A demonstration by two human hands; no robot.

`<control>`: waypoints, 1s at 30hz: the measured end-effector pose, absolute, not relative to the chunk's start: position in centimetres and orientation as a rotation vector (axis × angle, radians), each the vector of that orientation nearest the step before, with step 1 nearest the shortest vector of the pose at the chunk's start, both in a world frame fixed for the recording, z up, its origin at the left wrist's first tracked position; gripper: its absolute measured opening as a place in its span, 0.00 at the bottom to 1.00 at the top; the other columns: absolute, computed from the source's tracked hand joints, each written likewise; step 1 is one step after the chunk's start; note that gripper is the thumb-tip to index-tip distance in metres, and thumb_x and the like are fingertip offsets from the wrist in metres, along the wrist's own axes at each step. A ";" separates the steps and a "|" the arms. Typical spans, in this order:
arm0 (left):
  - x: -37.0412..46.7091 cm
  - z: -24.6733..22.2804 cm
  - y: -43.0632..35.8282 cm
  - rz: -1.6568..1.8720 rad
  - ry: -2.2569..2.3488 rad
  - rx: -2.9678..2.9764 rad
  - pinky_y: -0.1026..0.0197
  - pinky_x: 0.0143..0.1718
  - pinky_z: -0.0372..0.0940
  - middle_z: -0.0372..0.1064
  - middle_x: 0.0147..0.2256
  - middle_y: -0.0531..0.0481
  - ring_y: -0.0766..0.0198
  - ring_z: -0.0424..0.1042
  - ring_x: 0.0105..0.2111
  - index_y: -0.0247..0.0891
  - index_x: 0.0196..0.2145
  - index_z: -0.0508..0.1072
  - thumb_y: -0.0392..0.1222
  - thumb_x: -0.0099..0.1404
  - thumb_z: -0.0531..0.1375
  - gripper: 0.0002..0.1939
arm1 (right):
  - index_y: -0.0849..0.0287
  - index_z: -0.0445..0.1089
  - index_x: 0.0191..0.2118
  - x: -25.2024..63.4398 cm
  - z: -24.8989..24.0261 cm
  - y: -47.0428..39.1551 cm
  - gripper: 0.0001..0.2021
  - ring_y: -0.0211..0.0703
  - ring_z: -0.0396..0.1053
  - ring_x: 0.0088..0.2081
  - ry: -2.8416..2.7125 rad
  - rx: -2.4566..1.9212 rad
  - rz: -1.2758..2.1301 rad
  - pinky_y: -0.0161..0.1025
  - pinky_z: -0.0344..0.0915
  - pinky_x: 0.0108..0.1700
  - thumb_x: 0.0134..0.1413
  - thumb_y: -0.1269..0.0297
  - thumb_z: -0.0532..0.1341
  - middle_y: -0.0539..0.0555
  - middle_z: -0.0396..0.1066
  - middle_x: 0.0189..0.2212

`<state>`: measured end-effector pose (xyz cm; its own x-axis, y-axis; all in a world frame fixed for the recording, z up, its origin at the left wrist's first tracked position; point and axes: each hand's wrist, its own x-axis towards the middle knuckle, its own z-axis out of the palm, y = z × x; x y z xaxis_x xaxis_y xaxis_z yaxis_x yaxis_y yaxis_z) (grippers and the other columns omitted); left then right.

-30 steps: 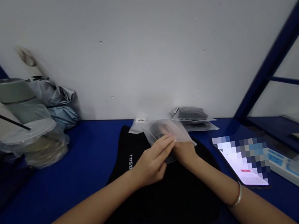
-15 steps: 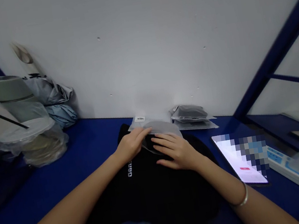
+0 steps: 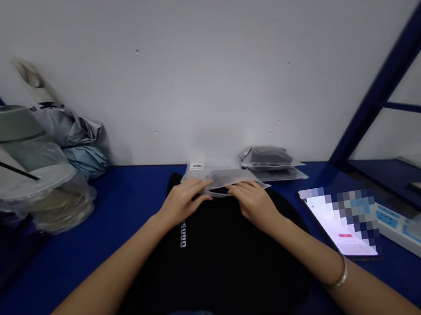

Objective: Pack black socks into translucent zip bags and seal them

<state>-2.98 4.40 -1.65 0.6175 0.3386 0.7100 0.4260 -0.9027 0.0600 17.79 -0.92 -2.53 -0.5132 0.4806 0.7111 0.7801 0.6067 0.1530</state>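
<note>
A frosted plastic bag (image 3: 224, 177) with a barcode label (image 3: 196, 166) at its far left corner lies at the far end of a black item with white lettering (image 3: 211, 264). Something dark shows faintly through the plastic. My left hand (image 3: 180, 202) holds the near left edge of the bag, thumb below and fingers on top. At the near right edge, my right hand (image 3: 255, 203) grips the plastic with its fingers bent over the rim. A dark gap between the hands marks the bag's mouth; the right thumb is hidden.
Behind on the right, several packed plastic bags (image 3: 269, 159) are stacked by the wall. A lit phone (image 3: 337, 228) and a white power strip (image 3: 419, 239) lie to the right. On the left stand a lidded cup with a straw (image 3: 53, 198), a tumbler (image 3: 9, 125) and folded umbrellas (image 3: 89, 160).
My right hand has drawn back from inside the bag's mouth and moved right, onto its edge. The near rim now lies straighter and flatter. My left hand has shifted slightly.
</note>
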 end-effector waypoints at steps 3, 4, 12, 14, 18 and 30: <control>-3.0 -1.1 4.5 -1.200 -0.903 -2.893 0.64 0.32 0.64 0.68 0.30 0.51 0.66 0.67 0.31 0.38 0.38 0.72 0.42 0.54 0.61 0.13 | 0.63 0.67 0.36 17.6 -2.7 -1.0 0.13 0.44 0.67 0.39 -2.153 -1.056 -0.619 0.43 0.61 0.41 0.49 0.81 0.50 0.55 0.72 0.37; -3.0 -1.0 4.5 -1.214 -0.963 -2.927 0.65 0.30 0.63 0.67 0.29 0.52 0.67 0.67 0.30 0.38 0.34 0.73 0.41 0.53 0.62 0.09 | 0.63 0.67 0.37 17.6 -2.7 -1.1 0.12 0.44 0.67 0.39 -2.144 -1.065 -0.619 0.42 0.61 0.41 0.50 0.80 0.50 0.54 0.73 0.37; -2.2 -1.2 3.5 -1.432 -0.929 -2.893 0.67 0.28 0.60 0.65 0.26 0.53 0.70 0.64 0.27 0.37 0.28 0.73 0.39 0.57 0.59 0.04 | 0.62 0.67 0.41 17.5 -2.1 -1.8 0.11 0.44 0.66 0.41 -1.990 -0.857 -0.811 0.41 0.61 0.42 0.50 0.70 0.59 0.56 0.72 0.37; -1.6 -1.3 2.9 -1.507 -0.902 -2.892 0.67 0.27 0.60 0.65 0.26 0.53 0.70 0.64 0.26 0.36 0.28 0.73 0.39 0.57 0.59 0.05 | 0.62 0.67 0.42 17.3 -2.0 -2.0 0.11 0.44 0.66 0.43 -1.953 -0.882 -0.827 0.43 0.59 0.45 0.51 0.73 0.57 0.56 0.72 0.39; -0.7 -1.7 1.8 -1.545 -0.824 -2.864 0.67 0.27 0.61 0.65 0.25 0.52 0.70 0.64 0.25 0.35 0.28 0.73 0.39 0.59 0.57 0.06 | 0.61 0.67 0.41 16.6 -2.2 -2.5 0.10 0.41 0.67 0.41 -1.962 -0.865 -0.746 0.45 0.56 0.50 0.52 0.71 0.57 0.55 0.73 0.37; -1.2 -2.0 2.2 -1.271 -0.447 -2.569 0.65 0.25 0.60 0.66 0.24 0.50 0.68 0.61 0.24 0.33 0.32 0.71 0.35 0.60 0.56 0.05 | 0.61 0.68 0.37 16.8 -2.8 -2.2 0.08 0.39 0.65 0.34 -2.046 -0.818 -0.559 0.40 0.60 0.37 0.53 0.74 0.54 0.54 0.72 0.30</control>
